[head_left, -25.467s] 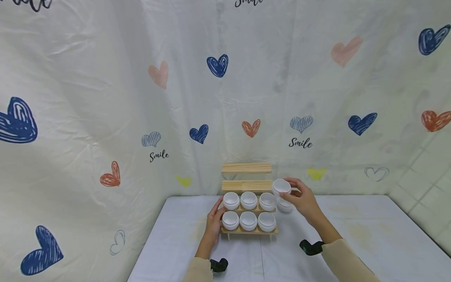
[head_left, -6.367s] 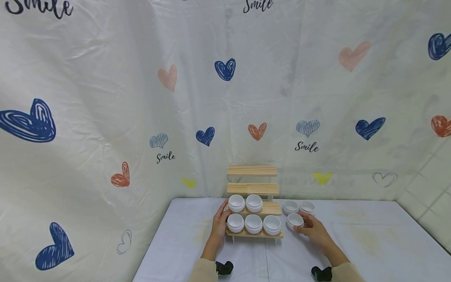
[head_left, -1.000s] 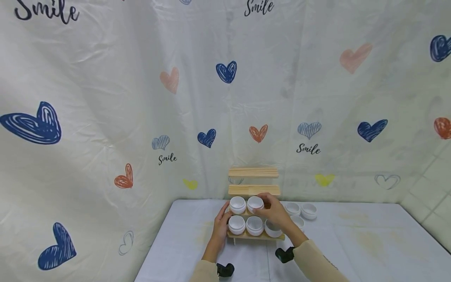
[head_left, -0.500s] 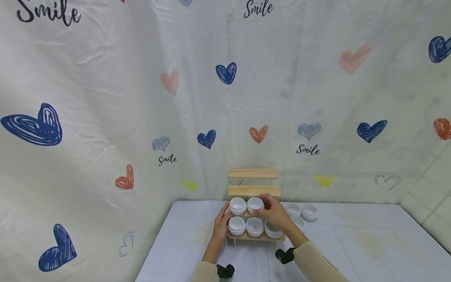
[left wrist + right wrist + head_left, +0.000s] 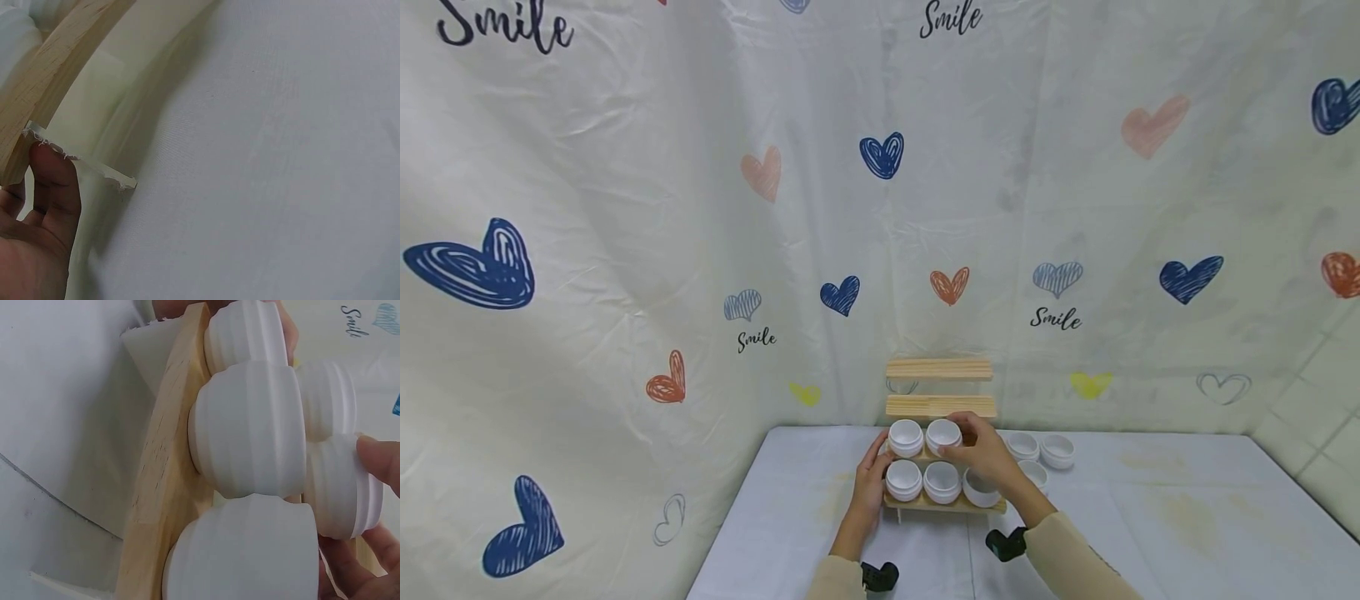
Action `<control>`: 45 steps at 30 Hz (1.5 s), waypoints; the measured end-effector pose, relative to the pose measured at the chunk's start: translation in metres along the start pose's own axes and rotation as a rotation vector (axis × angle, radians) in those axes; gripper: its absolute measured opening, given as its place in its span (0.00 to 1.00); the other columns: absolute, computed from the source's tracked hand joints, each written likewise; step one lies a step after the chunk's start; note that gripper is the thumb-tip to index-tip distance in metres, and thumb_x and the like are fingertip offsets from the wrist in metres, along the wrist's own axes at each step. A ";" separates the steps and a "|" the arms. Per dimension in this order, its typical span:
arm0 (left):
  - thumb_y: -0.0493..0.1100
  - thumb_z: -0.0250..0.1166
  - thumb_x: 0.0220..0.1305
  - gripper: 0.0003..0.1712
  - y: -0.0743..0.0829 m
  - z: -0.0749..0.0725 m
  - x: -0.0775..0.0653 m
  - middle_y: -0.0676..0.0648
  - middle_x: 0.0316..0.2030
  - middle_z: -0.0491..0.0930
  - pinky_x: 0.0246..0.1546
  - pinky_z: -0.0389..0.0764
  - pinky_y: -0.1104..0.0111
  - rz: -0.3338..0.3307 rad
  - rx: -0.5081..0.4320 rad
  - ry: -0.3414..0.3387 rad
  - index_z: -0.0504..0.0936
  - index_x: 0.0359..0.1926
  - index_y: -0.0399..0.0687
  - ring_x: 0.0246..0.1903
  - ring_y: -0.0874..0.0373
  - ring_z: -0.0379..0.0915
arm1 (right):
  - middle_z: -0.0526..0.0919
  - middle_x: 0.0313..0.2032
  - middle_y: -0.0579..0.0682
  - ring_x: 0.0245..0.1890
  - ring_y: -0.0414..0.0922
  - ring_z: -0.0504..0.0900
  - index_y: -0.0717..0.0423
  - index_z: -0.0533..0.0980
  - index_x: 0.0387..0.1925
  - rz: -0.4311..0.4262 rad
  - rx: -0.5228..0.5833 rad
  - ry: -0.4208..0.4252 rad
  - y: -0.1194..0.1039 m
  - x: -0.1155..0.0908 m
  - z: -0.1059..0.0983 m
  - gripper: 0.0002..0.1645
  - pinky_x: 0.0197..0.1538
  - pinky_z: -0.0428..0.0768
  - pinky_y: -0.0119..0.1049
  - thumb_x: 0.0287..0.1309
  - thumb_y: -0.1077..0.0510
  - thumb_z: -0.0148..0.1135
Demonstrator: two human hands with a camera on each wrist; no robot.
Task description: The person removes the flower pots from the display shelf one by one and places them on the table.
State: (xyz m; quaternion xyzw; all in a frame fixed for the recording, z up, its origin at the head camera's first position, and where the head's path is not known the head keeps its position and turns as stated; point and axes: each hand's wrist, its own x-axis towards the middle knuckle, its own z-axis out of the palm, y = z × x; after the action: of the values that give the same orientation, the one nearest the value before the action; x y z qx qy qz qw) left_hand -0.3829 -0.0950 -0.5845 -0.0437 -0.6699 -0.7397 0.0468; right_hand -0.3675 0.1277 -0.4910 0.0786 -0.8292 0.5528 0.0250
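A tiered wooden rack [image 5: 940, 369] stands against the wall. Its lowest shelf bears a row of three small white cups [image 5: 942, 481]; the shelf above carries two more. My left hand [image 5: 868, 479] holds the rack's left side, thumb at the shelf end [image 5: 62, 56] in the left wrist view. With thumb and fingers around it, my right hand [image 5: 985, 452] grips the right-hand cup [image 5: 943, 433] of the upper pair, as the right wrist view also shows with the gripped cup [image 5: 340, 487]. My right forearm partly covers the lower right cup.
Three more white cups [image 5: 1057, 451] stand on the white-covered table [image 5: 1150, 517], right of the rack, one half hidden behind my right arm. The two upper shelves [image 5: 940, 406] carry no cups. Behind hangs a heart-printed cloth [image 5: 880, 225].
Since several seconds ago, my right hand has moved from a cup on the table to the second cup on the upper row. Within the last second nothing visibly moves.
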 end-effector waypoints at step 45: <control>0.45 0.55 0.74 0.30 -0.004 -0.001 0.002 0.46 0.75 0.67 0.73 0.58 0.48 -0.015 -0.019 0.003 0.68 0.75 0.57 0.75 0.46 0.57 | 0.79 0.61 0.58 0.52 0.50 0.81 0.51 0.71 0.66 -0.045 0.031 0.052 -0.011 -0.034 -0.027 0.39 0.49 0.80 0.38 0.55 0.52 0.77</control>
State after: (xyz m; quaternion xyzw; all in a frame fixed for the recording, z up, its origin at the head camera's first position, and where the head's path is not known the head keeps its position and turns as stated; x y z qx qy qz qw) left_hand -0.3850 -0.0952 -0.5878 -0.0380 -0.6631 -0.7464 0.0417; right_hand -0.3334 0.1517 -0.4751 0.0831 -0.8175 0.5669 0.0577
